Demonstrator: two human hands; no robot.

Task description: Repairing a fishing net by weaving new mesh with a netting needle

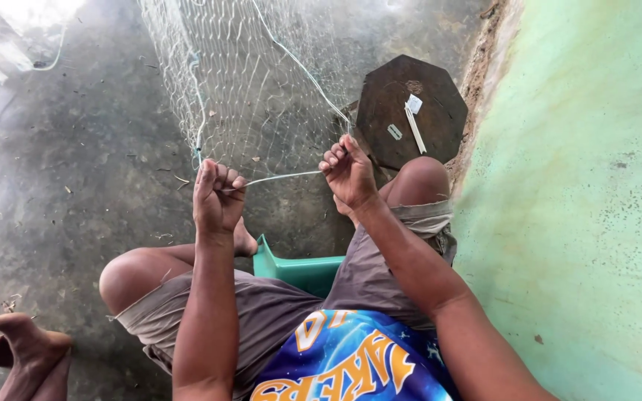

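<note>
Left hand [217, 194]: clenched in a fist around the edge cord [280, 177] of a fishing net, knuckles up, held above the left knee. Right hand [348, 172]: fingers curled, pinching the same cord at its other end, thumb side toward the net. Cord: pale, stretched taut and nearly level between the two hands.

Fishing net [250, 82]: fine pale mesh, hung from above the upper edge of the view and spread down to the cord; a thicker line ran diagonally through it toward the right hand. It lay in front of the person, over the floor, between the knees.

Seat [299, 269]: green plastic, an edge and corner visible between the thighs. The person sat on it in grey-brown shorts and a blue printed shirt.

Board [410, 111]: dark, eight-sided, flat on the floor just beyond the right knee, bearing a slim white netting needle [415, 130] and two small pale items too small to identify.

Floor [76, 171]: grey concrete, littered with small debris. Wall [581, 186]: pale green, stained, along the right side.

Foot of another person [13, 341]: bare, at the lower left corner, well apart from the hands.
</note>
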